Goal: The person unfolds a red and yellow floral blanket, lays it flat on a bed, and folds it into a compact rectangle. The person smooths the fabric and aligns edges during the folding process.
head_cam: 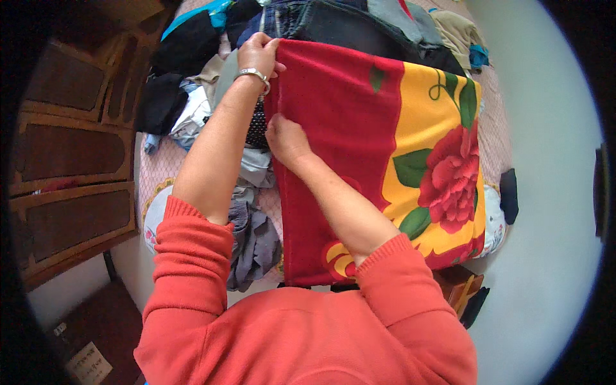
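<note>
A folded fleece blanket (337,106), red and yellow with a large red flower and green leaves, lies spread before me over the bed. At its far left corner my left hand (258,53) pinches the fabric between thumb and fingers; a silver bracelet circles that wrist. Lower along the same left edge, my right hand (288,140) is curled on the blanket's border, its fingertips turned under and partly hidden. The near end of the blanket reaches almost to my torso.
Under and around the blanket is a bed with a pink patterned cover (161,161). Dark jeans (346,29) lie beyond it. Dark grey cloth (252,245) and white clothes (192,113) lie to its left. A wooden cabinet (72,149) stands at left, a pale wall (544,192) at right.
</note>
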{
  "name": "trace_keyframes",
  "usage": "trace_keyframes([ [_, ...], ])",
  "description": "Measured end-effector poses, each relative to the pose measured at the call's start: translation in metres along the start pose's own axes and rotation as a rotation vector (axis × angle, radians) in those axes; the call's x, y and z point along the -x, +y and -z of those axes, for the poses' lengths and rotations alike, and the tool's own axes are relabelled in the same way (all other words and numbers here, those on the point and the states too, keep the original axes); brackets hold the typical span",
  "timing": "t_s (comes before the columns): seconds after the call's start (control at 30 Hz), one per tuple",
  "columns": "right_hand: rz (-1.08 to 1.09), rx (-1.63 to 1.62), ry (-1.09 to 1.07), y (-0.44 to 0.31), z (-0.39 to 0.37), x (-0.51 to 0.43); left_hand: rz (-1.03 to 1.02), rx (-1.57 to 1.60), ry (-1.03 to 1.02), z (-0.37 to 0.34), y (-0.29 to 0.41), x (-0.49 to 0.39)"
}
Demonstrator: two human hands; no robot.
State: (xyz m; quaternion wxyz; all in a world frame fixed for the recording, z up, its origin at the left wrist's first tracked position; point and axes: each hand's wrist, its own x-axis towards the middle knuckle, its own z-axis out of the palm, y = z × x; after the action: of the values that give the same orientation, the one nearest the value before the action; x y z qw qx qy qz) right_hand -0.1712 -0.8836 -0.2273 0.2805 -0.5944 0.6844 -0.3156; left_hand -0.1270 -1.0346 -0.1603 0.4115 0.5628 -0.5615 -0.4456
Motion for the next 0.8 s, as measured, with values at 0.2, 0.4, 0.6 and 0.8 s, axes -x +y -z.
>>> trace_keyframes([
  [0.2,0.267,-0.62,-0.054,-0.027,0.048,0.078,-0.085,0.022,0.059,-0.015,-0.04,0.009],
  [0.4,0.788,-0.948,-0.219,-0.086,0.164,0.181,-0.385,-0.071,0.175,-0.029,-0.076,0.093],
  [0.6,0.867,-1.114,-0.218,-0.11,0.206,0.207,-0.243,-0.264,0.048,-0.043,-0.11,0.221],
  [0.8,0.751,-0.911,0.024,-0.109,0.218,0.248,-0.179,-0.25,-0.273,-0.056,-0.127,0.32],
])
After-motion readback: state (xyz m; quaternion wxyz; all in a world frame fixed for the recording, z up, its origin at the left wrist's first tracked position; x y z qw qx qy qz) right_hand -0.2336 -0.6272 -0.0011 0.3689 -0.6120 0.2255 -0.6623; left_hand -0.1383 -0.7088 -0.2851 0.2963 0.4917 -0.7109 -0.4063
